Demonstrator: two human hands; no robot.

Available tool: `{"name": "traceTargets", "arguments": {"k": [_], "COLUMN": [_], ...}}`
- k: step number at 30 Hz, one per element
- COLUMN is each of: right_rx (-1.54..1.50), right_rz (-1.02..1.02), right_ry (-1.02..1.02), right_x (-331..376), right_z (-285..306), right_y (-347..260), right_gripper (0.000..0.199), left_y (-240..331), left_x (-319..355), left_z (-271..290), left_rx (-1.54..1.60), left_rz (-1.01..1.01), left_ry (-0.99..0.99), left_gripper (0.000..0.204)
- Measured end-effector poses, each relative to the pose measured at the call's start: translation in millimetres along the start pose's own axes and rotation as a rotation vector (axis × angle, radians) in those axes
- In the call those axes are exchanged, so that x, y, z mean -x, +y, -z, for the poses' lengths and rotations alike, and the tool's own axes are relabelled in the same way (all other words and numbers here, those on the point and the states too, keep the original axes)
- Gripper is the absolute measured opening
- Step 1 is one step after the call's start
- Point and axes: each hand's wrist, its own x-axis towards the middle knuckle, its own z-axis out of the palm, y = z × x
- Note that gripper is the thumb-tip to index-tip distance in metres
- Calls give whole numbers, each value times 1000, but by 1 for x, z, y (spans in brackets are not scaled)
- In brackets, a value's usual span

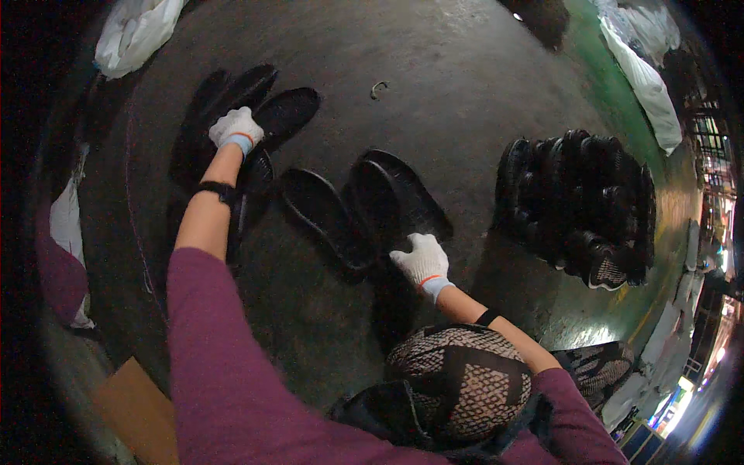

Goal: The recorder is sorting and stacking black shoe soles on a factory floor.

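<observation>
Both my hands wear white knitted gloves with orange-edged cuffs. At the far left, my left hand [236,128] is closed over a group of black shoe soles [288,114] lying on the dark floor, and its fingertips are partly hidden. Nearer the middle, my right hand [422,258] has its fingers bent at the near end of a black shoe sole [407,190]. That sole overlaps another beside it. A further black sole [322,217] lies just to the left, flat and apart from my hands.
A packed bundle of black soles [573,205] stands at the right. White sacks [141,35] lie at the far left, with another white sack [643,85] at the far right. A cardboard piece [139,411] is at lower left. My patterned knee [465,380] fills the near middle.
</observation>
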Motion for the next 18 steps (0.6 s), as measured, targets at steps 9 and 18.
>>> {"name": "traceTargets", "arguments": {"k": [9, 18], "right_rx": [-1335, -1732], "right_rz": [-7, 593], "right_ry": [-597, -336], "right_x": [-33, 24], "right_z": [92, 192], "right_y": [27, -16], "right_gripper": [69, 74], "left_y": [20, 113], "left_x": [74, 149], "left_z": [-43, -33], "left_rx": [1574, 2229], "left_rz": [-368, -225], "left_ry": [59, -308], "left_gripper": [30, 30]}}
